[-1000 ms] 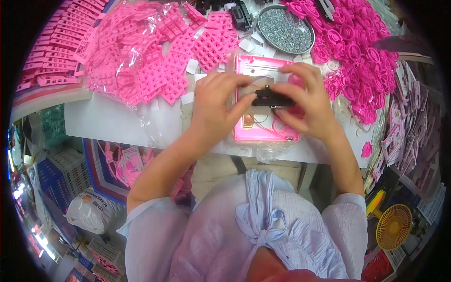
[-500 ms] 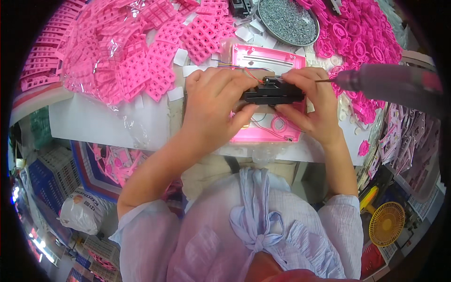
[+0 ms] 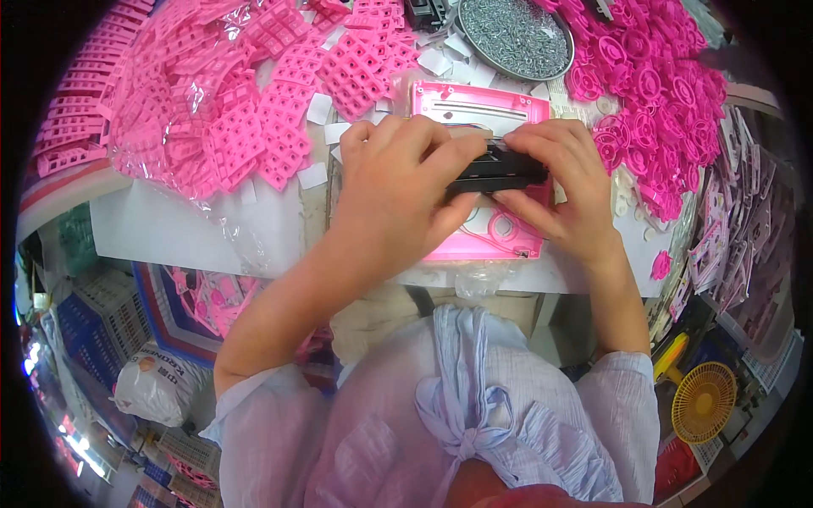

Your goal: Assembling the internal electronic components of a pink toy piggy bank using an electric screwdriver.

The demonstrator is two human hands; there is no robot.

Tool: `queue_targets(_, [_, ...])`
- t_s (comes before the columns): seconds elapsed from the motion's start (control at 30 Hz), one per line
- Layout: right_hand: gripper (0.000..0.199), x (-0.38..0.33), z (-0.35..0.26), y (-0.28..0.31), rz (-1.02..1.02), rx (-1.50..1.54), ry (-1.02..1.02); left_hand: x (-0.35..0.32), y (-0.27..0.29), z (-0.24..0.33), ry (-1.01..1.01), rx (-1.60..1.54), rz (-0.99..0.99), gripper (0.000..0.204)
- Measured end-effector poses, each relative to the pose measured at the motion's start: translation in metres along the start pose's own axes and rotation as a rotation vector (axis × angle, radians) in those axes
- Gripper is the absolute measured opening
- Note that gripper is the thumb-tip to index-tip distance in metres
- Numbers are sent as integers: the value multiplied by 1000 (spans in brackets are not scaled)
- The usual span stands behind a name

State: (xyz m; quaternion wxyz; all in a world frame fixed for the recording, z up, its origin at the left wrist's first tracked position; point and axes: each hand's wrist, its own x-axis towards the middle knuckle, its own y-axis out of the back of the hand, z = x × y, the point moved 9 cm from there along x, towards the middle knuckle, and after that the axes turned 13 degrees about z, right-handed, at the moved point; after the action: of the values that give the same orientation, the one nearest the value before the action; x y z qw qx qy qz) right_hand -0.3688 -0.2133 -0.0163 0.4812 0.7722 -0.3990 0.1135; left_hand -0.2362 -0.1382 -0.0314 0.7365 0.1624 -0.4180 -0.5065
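Observation:
Between my hands is a black rectangular plastic block (image 3: 501,179) with a stepped top, held over an open pink plastic case (image 3: 474,248). My left hand (image 3: 385,182) grips its left end, thumb on the near side and fingers on the far side. At the other end my right hand (image 3: 576,178) pinches the block the same way. Thin wires run beneath and around it inside the case, and a pink ring (image 3: 503,226) shows near the case's front. My fingers hide both ends of the block.
A round metal tray (image 3: 487,68) of small screws stands behind the case. Pink grid-like parts (image 3: 262,118) heap up at the left, darker pink round parts (image 3: 652,102) at the right. White paper pieces (image 3: 313,175) lie by my left hand. A yellow fan (image 3: 704,402) is low at right.
The grey power screwdriver that hung to the right of my right hand has left that spot. My left hand has shifted slightly rightward along the block, covering more of it.

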Motion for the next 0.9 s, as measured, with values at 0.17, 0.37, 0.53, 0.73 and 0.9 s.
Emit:
queue_targets(0.17, [50, 2, -2, 0, 1, 2, 18, 4, -6, 3, -18, 47, -66, 45])
queue_targets(0.37, [51, 0, 0, 1, 10, 13, 19, 4, -9, 2, 18, -10, -75, 46])
queue_targets(0.53, [52, -1, 1, 1, 12, 6, 24, 4, -9, 0, 47, -26, -71, 47])
queue_targets(0.73, [52, -1, 2, 1, 3, 8, 20, 6, -8, 4, -42, 17, -84, 48])
queue_targets(0.9, [52, 0, 1, 1, 7, 9, 19, 7, -7, 0, 30, -41, -62, 46])
